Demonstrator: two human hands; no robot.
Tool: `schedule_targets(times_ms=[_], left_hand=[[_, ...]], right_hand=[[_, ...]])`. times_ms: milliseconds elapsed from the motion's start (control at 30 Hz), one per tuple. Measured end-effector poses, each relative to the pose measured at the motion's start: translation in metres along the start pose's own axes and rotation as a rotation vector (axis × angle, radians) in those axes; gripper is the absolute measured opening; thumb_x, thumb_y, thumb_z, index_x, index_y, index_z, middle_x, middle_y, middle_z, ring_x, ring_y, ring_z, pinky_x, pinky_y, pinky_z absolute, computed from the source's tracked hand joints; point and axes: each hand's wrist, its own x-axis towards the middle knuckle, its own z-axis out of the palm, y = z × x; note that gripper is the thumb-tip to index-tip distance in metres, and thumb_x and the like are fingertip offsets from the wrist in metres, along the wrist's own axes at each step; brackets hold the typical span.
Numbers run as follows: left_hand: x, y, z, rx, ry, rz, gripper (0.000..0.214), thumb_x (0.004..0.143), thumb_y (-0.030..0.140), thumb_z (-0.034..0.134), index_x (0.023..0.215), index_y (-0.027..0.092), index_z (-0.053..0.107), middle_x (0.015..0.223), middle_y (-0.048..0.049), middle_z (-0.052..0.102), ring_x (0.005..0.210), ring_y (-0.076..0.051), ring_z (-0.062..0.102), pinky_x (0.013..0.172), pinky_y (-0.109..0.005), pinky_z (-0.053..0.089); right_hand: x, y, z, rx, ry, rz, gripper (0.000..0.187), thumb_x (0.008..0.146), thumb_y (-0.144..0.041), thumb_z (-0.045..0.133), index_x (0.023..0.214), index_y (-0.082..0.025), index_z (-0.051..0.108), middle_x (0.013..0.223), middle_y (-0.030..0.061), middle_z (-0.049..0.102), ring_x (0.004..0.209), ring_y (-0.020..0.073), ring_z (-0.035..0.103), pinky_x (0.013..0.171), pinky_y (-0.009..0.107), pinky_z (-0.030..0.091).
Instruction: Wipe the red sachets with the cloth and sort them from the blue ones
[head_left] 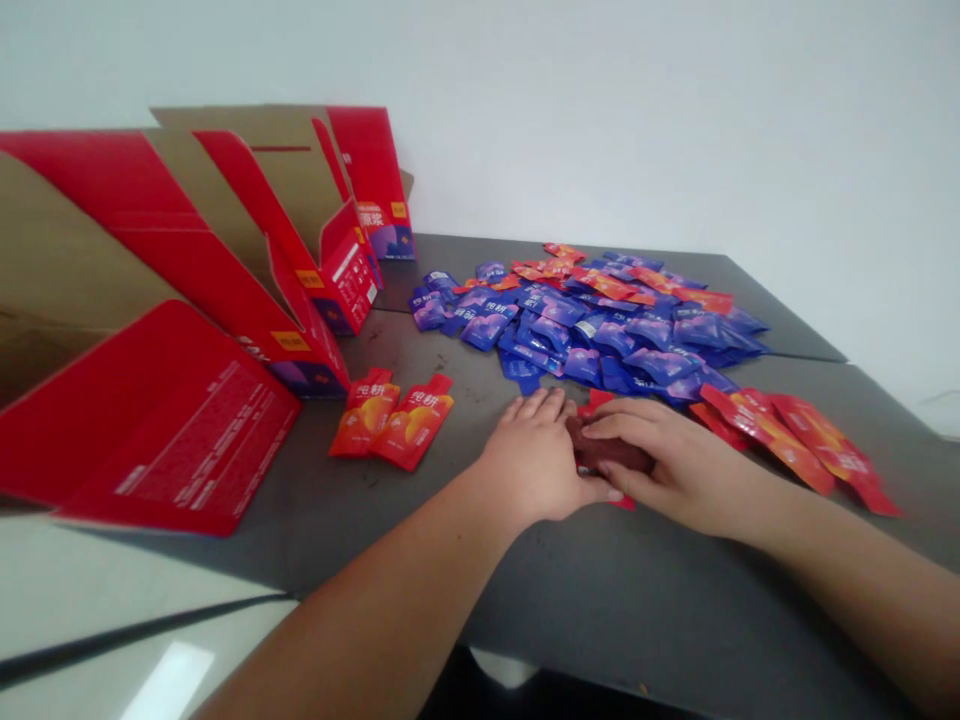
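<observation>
My right hand [679, 460] is closed around a dark reddish-brown piece [611, 450], which looks like a folded cloth or a sponge. It presses against a red pouch [600, 398] on the table; most of that pouch is hidden under both hands. Beside it, my left hand [532, 455] lies palm down with fingers stretched out and the thumb pointing right, touching the pouch area. Two red-orange pouches [412, 425] with fruit pictures lie side by side to the left. More red pouches [795, 440] sit to the right, near my right forearm.
A large heap of blue-purple pouches [637, 340] with some red ones spreads across the back of the dark grey table [570, 600]. Open red cardboard boxes [217, 420] stand in a row along the left side. Behind everything is a pale wall [637, 120].
</observation>
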Motion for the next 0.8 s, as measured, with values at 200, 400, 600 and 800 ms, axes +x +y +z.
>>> schedule_targets(times_ms=[200, 400, 600, 800], left_hand=[[-0.002, 0.013, -0.003, -0.045, -0.023, -0.024, 0.114, 0.089, 0.071, 0.066, 0.169, 0.006, 0.018, 0.175, -0.0263, 0.020, 0.164, -0.044, 0.017, 0.131, -0.061, 0.018], [-0.015, 0.033, 0.005, -0.088, 0.068, 0.103, 0.092, 0.096, 0.073, 0.051, 0.165, 0.015, 0.033, 0.176, -0.0173, 0.027, 0.163, -0.043, 0.019, 0.129, -0.070, 0.017], [-0.028, 0.064, 0.012, 0.180, 0.228, 0.018, 0.035, 0.102, 0.026, 0.053, 0.130, 0.007, 0.061, 0.127, -0.0219, 0.071, 0.121, -0.031, 0.068, 0.107, -0.046, 0.054], [-0.056, 0.064, 0.010, 0.213, 0.301, -0.130, 0.028, 0.107, 0.014, 0.042, 0.129, 0.016, 0.060, 0.104, -0.0134, 0.074, 0.092, -0.029, 0.075, 0.073, -0.039, 0.059]], right_hand=[[0.011, 0.025, 0.009, -0.219, 0.116, 0.218, 0.034, 0.099, -0.031, 0.060, 0.132, -0.024, 0.065, 0.130, 0.0120, 0.070, 0.115, 0.0308, 0.070, 0.100, 0.051, 0.059], [0.011, 0.035, 0.011, -0.265, 0.268, 0.323, 0.037, 0.102, -0.040, 0.057, 0.134, -0.021, 0.063, 0.127, 0.0134, 0.071, 0.118, 0.0335, 0.069, 0.101, 0.053, 0.058], [0.005, 0.043, 0.009, -0.254, 0.295, 0.286, 0.040, 0.100, -0.044, 0.058, 0.133, -0.022, 0.064, 0.125, 0.0134, 0.073, 0.115, 0.0353, 0.070, 0.100, 0.055, 0.058], [-0.001, 0.047, 0.006, -0.228, 0.283, 0.321, 0.041, 0.099, -0.048, 0.057, 0.132, -0.023, 0.063, 0.127, 0.0125, 0.073, 0.116, 0.0353, 0.070, 0.100, 0.055, 0.058]])
